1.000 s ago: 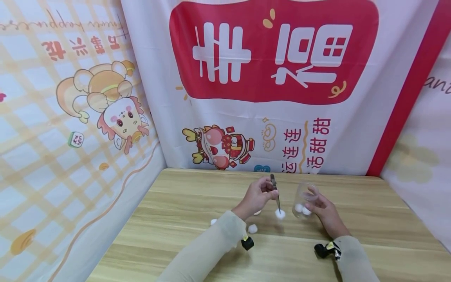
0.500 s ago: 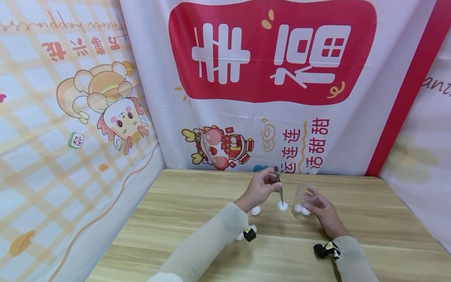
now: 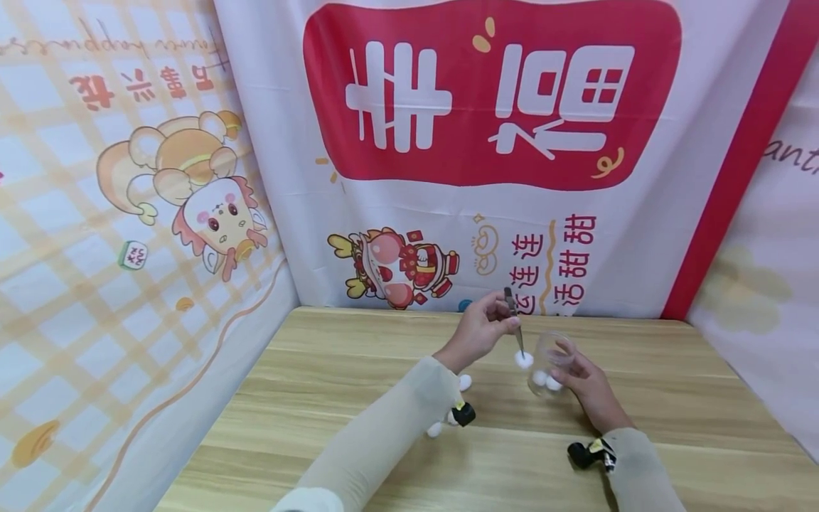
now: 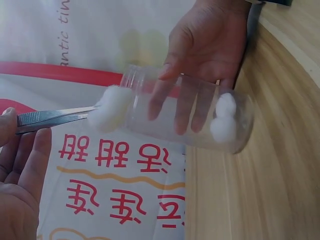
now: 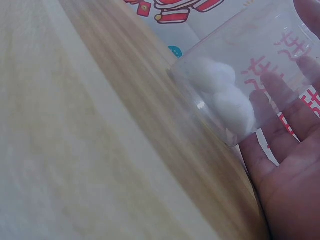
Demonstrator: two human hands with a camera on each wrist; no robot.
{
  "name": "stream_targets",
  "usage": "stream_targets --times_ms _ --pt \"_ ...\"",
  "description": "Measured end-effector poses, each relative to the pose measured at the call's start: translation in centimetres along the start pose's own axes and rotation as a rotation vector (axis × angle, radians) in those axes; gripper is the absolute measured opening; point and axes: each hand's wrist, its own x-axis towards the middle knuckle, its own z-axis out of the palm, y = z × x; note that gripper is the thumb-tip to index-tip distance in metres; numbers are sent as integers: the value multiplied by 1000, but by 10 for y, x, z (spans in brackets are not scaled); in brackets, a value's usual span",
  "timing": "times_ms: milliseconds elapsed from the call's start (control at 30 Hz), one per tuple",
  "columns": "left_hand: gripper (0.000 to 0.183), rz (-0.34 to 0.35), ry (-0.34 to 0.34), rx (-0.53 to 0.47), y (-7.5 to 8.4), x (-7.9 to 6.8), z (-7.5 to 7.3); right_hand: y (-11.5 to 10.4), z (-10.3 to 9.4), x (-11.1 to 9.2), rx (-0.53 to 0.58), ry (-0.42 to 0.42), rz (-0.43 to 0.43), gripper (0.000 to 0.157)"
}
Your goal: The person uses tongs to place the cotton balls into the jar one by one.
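In the head view my left hand [image 3: 476,331] pinches metal tweezers [image 3: 514,313], tips pointing down. Their tips grip a white cotton ball [image 3: 524,360], raised just left of the jar. The left wrist view shows this cotton ball [image 4: 109,109] by the jar's mouth; I cannot tell whether they touch. My right hand [image 3: 591,391] holds the clear plastic jar [image 3: 547,353], thumb on one side and fingers round the other. Cotton balls [image 5: 225,95] lie at the jar's bottom. Several loose cotton balls, such as one [image 3: 465,382] near my left sleeve, are on the table, partly hidden by that arm.
The wood-grain table [image 3: 307,398] ends at a printed cloth backdrop [image 3: 397,206] behind and a checked cloth [image 3: 96,341] on the left. Black wrist cameras sit on both sleeves, the right one [image 3: 582,455] close to the tabletop.
My left hand has moved up and to the right, carrying the cotton ball in the tweezers closer to the jar's mouth. The right hand and jar stay nearly still.
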Motion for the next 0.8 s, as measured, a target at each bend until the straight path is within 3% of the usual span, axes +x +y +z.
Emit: stream_targets --times_ms 400,800 --pt "20 33 2 9 8 14 11 1 0 -2 -6 7 9 72" --pt "21 57 87 -38 3 24 23 1 0 -3 -3 8 -17 65"
